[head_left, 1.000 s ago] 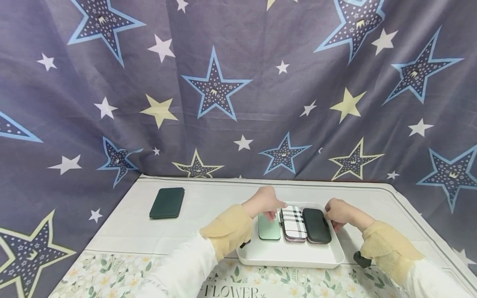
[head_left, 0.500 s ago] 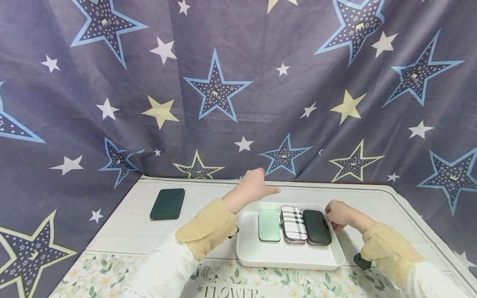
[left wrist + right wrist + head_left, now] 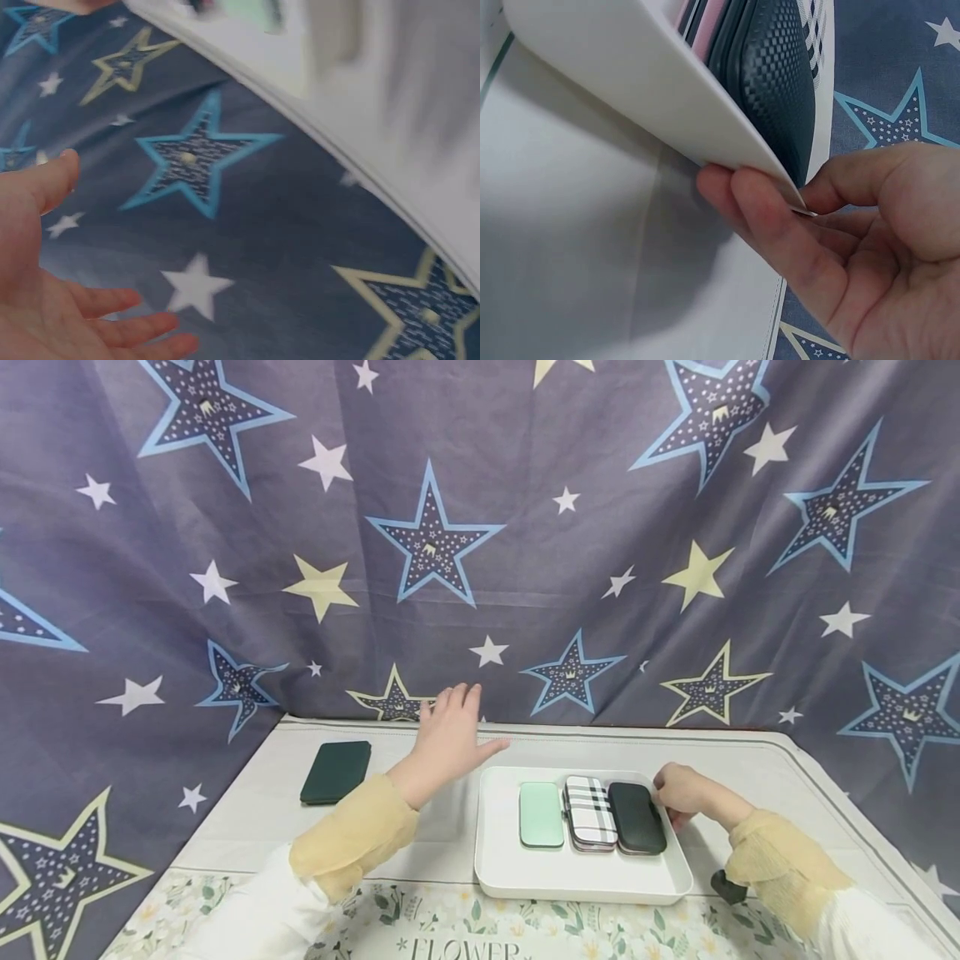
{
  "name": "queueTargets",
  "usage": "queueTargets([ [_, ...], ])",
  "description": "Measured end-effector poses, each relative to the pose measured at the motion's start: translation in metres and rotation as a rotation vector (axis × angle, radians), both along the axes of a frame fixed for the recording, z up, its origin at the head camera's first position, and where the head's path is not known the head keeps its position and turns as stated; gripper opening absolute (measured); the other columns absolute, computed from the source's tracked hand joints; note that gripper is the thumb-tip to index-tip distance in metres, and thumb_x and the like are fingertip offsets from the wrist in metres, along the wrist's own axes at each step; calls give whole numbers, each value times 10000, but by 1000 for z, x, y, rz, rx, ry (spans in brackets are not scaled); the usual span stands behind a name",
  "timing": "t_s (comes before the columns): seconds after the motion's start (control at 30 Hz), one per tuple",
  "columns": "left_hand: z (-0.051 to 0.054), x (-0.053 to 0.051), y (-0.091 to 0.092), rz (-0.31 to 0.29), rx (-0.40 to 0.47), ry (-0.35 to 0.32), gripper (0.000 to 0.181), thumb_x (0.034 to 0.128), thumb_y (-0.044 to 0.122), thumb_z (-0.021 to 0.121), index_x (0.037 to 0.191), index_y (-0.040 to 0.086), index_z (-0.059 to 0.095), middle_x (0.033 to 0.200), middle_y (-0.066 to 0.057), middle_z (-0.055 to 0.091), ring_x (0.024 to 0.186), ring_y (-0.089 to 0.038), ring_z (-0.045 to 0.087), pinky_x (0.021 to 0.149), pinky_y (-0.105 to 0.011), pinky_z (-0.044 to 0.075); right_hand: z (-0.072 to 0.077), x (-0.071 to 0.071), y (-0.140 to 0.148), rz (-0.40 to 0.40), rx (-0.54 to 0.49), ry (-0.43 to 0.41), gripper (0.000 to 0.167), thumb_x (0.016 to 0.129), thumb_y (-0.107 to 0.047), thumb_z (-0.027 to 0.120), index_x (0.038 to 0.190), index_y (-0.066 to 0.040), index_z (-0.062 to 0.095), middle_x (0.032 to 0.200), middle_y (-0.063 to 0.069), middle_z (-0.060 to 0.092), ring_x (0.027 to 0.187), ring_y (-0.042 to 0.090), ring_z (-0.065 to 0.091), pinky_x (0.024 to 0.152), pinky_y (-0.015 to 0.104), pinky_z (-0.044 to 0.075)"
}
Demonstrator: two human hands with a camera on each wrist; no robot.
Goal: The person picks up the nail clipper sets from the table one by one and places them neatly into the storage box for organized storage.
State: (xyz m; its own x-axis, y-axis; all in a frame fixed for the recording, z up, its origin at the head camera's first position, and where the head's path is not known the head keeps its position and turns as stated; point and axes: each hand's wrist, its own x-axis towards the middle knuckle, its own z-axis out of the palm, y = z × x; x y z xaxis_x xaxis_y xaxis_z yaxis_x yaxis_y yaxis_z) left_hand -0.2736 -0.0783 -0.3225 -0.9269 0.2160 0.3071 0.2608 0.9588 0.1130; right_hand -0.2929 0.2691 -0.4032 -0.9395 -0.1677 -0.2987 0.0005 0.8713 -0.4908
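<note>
A shallow white tray (image 3: 510, 868) lies on the table with slim cases in it: a mint green case (image 3: 541, 815), a white plaid case (image 3: 591, 810) and a black case (image 3: 637, 818). The black one shows a woven-textured side in the right wrist view. My right hand (image 3: 681, 793) pinches the tray's right wall between thumb and fingers, beside the black case. My left hand (image 3: 444, 735) is raised over the table left of the tray, fingers spread and holding nothing. Left of that hand lies a dark green wallet-like case (image 3: 337, 772), partly behind my left forearm.
A white table cover (image 3: 247, 810) spans the table, with a floral printed strip (image 3: 420, 902) along the front. Behind it hangs a dark curtain (image 3: 525, 568) with stars. A small black object (image 3: 727, 887) sits under my right wrist.
My left hand has lifted away from above the mint green case and moved left toward the dark green case, its fingers spreading. My right hand stays on the tray's wall.
</note>
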Motion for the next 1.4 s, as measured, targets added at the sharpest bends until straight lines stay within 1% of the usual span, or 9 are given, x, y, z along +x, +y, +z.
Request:
queueTargets([
  [0.17,-18,-9,-32,-15,-5,3,923,826,655,555,1492,93,252,1529,-196,227,1422,-387,147,1098,-661,114,0,-1,1,13,5,14,247,877,17,501,1048,173,586,638,113,590,514,175,613,498,289,556],
  [0.3,-31,-20,-57,-60,20,-12,855,859,601,556,1494,112,256,1556,-191,143,1443,-374,34,1117,-640,40,0,0,1,11,6,10,228,873,20,501,1026,157,599,629,111,590,509,174,611,494,288,554],
  [0.47,-47,-35,-88,-92,20,-9,810,882,546,565,1504,148,234,1573,-175,73,1445,-369,-27,1116,-633,-29,-1,1,1,7,5,4,208,877,17,504,1006,142,610,621,110,586,505,174,608,494,288,555],
  [0.6,-59,-45,-113,-66,-3,-17,797,897,575,516,1517,192,193,1579,-164,45,1445,-366,-51,1106,-649,-24,-1,2,0,7,3,3,218,877,17,504,1017,152,603,620,111,589,503,173,610,496,288,557],
  [0.8,-74,-55,-145,0,-10,-88,808,906,587,486,1527,211,131,1581,-163,-20,1437,-383,-86,1089,-664,-65,0,2,0,4,-11,-1,239,875,18,503,1043,165,590,626,110,589,509,172,608,498,291,558],
  [1.03,-81,-54,-165,63,32,-160,826,908,605,461,1529,189,110,1570,-201,-44,1418,-426,-117,1050,-699,-102,1,0,-1,3,0,-9,284,881,3,510,1095,181,565,656,114,608,527,176,631,511,290,564],
  [1.13,-84,-53,-172,106,38,-220,851,899,650,420,1530,188,83,1560,-223,-73,1403,-439,-159,1035,-721,-91,2,1,-2,1,-3,-17,315,886,-8,514,1127,191,542,678,115,615,544,178,639,523,288,568],
  [1.27,-90,-54,-180,152,60,-304,893,891,687,377,1529,172,22,1539,-261,-127,1376,-463,-207,1014,-742,-87,5,3,-3,-2,-5,-20,297,888,-2,513,1112,191,548,675,121,615,533,178,639,521,293,568],
  [1.4,-96,-54,-185,181,72,-373,896,904,670,373,1525,140,2,1522,-297,-131,1369,-497,-182,1007,-757,-57,6,4,-3,-5,-5,-22,271,892,6,509,1091,183,563,669,123,611,520,176,633,517,298,566],
])
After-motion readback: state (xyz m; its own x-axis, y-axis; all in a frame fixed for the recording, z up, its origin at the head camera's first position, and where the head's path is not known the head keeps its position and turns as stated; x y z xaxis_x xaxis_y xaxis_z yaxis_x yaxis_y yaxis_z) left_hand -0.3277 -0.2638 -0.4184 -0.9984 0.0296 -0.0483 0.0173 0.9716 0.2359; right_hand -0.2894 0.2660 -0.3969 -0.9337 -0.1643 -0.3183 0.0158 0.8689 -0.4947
